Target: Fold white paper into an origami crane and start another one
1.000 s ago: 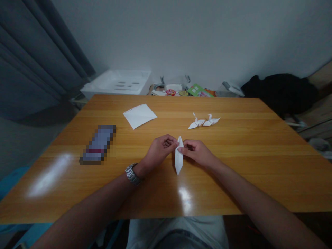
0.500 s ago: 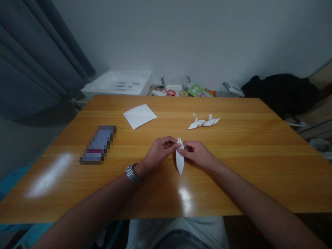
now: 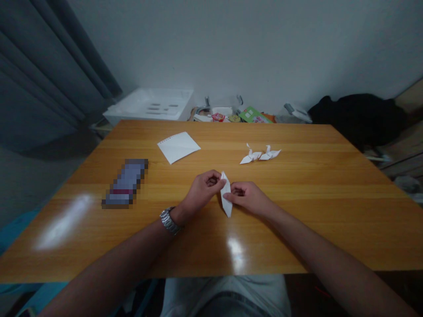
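A narrow, pointed piece of folded white paper (image 3: 226,197) stands on edge on the wooden table (image 3: 297,211), slightly tilted. My left hand (image 3: 201,191), with a metal watch on its wrist, pinches the paper's upper part from the left. From the right, my right hand (image 3: 248,197) pinches the same paper near its middle. Both hands have their fingers curled closed on it.
Two finished white paper cranes (image 3: 260,154) sit further back to the right. A flat white sheet (image 3: 178,146) lies at the back left, and a blurred dark rectangular object (image 3: 126,183) lies to the left. Boxes and clutter (image 3: 231,115) line the wall behind the table.
The folded paper has tilted a little, its top end leaning left, and both hands shifted slightly left and away from me, still pinching it.
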Action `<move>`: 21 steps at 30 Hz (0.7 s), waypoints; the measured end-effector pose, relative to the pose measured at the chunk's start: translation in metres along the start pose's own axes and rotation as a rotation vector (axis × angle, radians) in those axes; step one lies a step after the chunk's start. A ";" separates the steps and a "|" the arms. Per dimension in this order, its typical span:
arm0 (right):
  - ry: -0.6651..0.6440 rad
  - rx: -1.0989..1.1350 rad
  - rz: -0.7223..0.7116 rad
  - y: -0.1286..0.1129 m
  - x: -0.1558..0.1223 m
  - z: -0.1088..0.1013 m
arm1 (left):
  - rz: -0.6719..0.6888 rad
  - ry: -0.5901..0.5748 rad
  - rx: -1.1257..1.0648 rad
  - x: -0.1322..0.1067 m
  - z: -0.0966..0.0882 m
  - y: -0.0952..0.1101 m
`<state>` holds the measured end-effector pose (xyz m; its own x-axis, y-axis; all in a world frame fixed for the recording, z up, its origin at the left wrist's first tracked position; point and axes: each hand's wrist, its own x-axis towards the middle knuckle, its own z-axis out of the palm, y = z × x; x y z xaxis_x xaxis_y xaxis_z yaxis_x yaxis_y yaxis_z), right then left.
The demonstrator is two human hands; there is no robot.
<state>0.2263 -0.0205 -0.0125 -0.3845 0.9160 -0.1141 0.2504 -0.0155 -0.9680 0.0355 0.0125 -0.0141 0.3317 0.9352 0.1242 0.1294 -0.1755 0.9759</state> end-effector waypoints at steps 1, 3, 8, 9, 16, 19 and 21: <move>0.005 -0.022 -0.005 -0.001 0.000 0.000 | 0.000 -0.005 0.005 0.000 0.000 -0.001; 0.006 -0.055 -0.007 -0.003 -0.001 0.000 | -0.003 -0.023 -0.003 0.000 0.001 -0.001; -0.011 -0.070 -0.002 -0.003 -0.002 -0.002 | 0.005 -0.045 -0.047 -0.001 0.001 0.001; -0.011 -0.065 -0.004 -0.004 -0.002 -0.002 | 0.006 -0.034 -0.040 -0.001 0.001 0.001; -0.020 -0.012 0.014 -0.004 -0.002 -0.001 | -0.001 0.010 -0.039 0.001 -0.001 -0.001; -0.004 0.005 0.008 -0.001 -0.002 -0.001 | -0.001 0.031 -0.067 0.001 -0.002 0.000; 0.007 -0.010 0.001 0.000 -0.001 -0.002 | -0.002 0.036 -0.055 0.001 -0.003 0.002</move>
<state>0.2286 -0.0210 -0.0118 -0.3783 0.9187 -0.1132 0.2599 -0.0119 -0.9656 0.0337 0.0141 -0.0114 0.2976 0.9462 0.1273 0.0782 -0.1570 0.9845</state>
